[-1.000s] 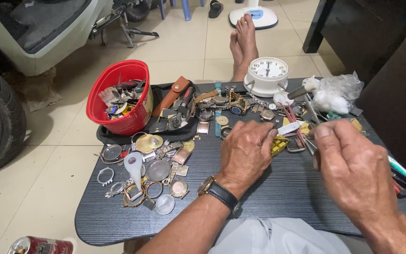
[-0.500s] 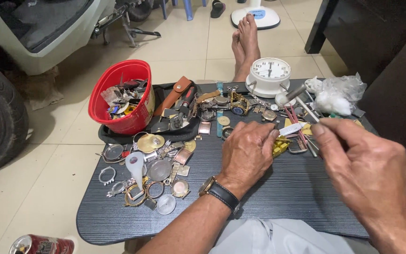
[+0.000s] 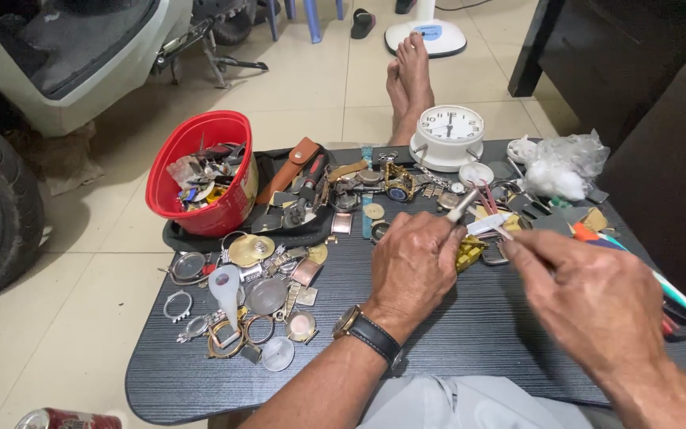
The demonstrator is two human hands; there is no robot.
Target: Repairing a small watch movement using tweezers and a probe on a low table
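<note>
the left hand (image 3: pixel 413 266) rests on the dark desk (image 3: pixel 200 381), fingers curled together over a small yellow part (image 3: pixel 470 253) and around a slim metal tool (image 3: pixel 462 206) whose tip sticks up above the knuckles. a second ago this hand lay flatter over the parts with no tool tip showing; it has since drawn the tool up into a pinch. the right hand (image 3: pixel 597 298) has moved in from the right side of the desk and now sits just beside the left, its fingers pressed together on a thin pink-tipped stick (image 3: pixel 492 225) that points toward the left hand. what exactly lies between the two hands is hidden by the knuckles.

judged from this closing of the hands, fine work on the small part has reached the point of contact.

surroundings unchanged: a red bowl (image 3: pixel 200 171) of scraps at the far left corner, loose watch cases (image 3: pixel 256 298) near the left edge, a white clock (image 3: pixel 448 135) at the far edge, a crumpled plastic bag (image 3: pixel 565 163) beside it.
</note>
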